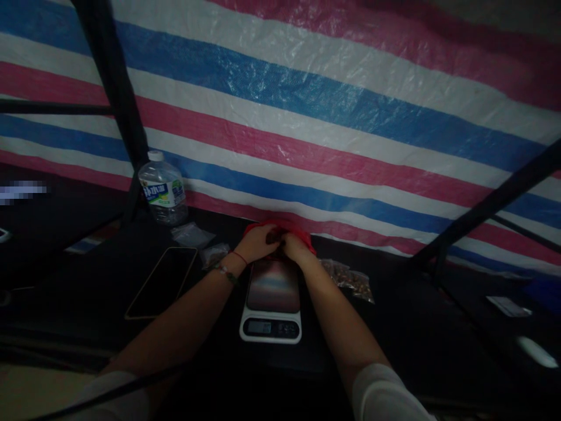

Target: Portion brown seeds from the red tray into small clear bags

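Note:
Both hands meet at a red plastic bag [308, 240] behind a digital kitchen scale [272, 327]. My left hand [258, 242], with a beaded bracelet and a red string at its wrist, reaches over the bag's left side with fingers curled inward. From the other side my right hand [295, 248] comes in, its fingers bent down into the bag's mouth. Something dark brown shows between the fingertips, too dim to name. The scale's steel plate bears nothing that I can see, and its display is lit but hard to read.
Small clear bags of brown pieces [350, 278] lie right of the scale, and another such bag [214, 255] lies left. Farther left are a smartphone [162, 283], a flat clear bag [191, 235] and a big plastic bottle [163, 190]. Striped sheeting [307, 146] hangs behind the black table.

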Action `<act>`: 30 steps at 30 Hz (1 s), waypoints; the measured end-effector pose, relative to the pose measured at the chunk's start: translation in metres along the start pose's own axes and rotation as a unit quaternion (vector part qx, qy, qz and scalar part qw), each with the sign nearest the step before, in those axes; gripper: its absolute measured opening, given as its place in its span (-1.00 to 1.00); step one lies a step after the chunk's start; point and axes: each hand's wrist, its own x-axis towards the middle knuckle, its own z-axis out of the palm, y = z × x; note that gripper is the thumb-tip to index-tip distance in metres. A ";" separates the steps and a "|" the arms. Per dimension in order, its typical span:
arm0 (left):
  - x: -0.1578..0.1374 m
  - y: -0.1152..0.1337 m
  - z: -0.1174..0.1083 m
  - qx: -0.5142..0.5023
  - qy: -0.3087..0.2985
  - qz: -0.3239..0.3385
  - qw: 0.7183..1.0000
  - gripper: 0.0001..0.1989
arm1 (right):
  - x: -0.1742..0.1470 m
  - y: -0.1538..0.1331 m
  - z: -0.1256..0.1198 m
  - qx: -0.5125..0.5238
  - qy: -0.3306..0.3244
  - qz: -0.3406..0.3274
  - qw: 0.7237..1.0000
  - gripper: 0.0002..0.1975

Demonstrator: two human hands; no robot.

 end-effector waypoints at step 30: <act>-0.039 -0.034 -0.040 0.046 -0.135 -0.037 0.989 -0.93 | 0.008 0.020 0.014 0.028 0.039 0.020 0.999 -0.67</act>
